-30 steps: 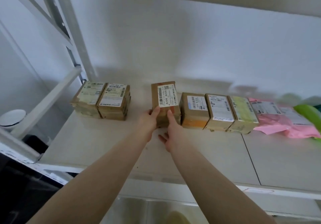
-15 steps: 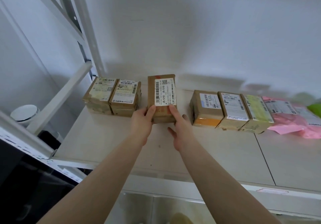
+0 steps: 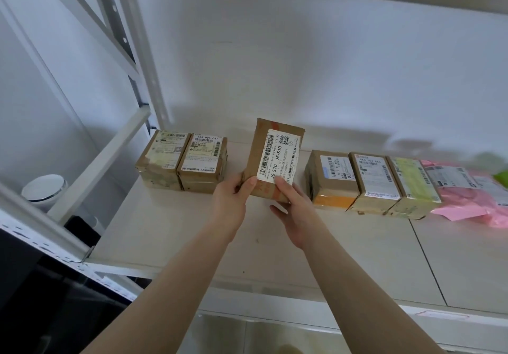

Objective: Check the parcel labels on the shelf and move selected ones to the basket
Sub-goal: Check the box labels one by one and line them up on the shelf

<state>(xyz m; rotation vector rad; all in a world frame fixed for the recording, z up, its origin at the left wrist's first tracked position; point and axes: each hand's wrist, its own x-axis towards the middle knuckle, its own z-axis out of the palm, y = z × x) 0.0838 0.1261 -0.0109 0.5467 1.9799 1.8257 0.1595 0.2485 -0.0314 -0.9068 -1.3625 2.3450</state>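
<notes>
White wall backs a pale shelf board [image 3: 343, 249] set in a white metal rack, whose upright and slanted braces run from 11 o'clock down to 8 o'clock. Both bare hands meet near the middle of the view on one brown cardboard parcel [image 3: 270, 158], tipped up off the board so its white label [image 3: 279, 157], printed with a barcode and "J6-S10", faces the camera. Left hand [image 3: 231, 202] pinches the parcel's lower left corner, thumb on the front face and fingers curled behind; right hand [image 3: 295, 210] pinches the lower right corner, thumb lying on the label's bottom edge, the other fingers under and behind the box.

At 9 o'clock of the held parcel, two taped boxes [image 3: 182, 158] stand touching each other. At 3 o'clock, apart from it, a row of three more boxes [image 3: 373, 182] sits shoulder to shoulder, with pink plastic mailers [image 3: 472, 202] just beyond them and something green at the far right edge, too cropped to name. A white round container [image 3: 45, 188] shows outside the rack at 9 o'clock.

No basket is in view, so how many parcels have already gone into it cannot be judged. This one looks to be mid-check. Five boxes and the mailers remain on the shelf.
</notes>
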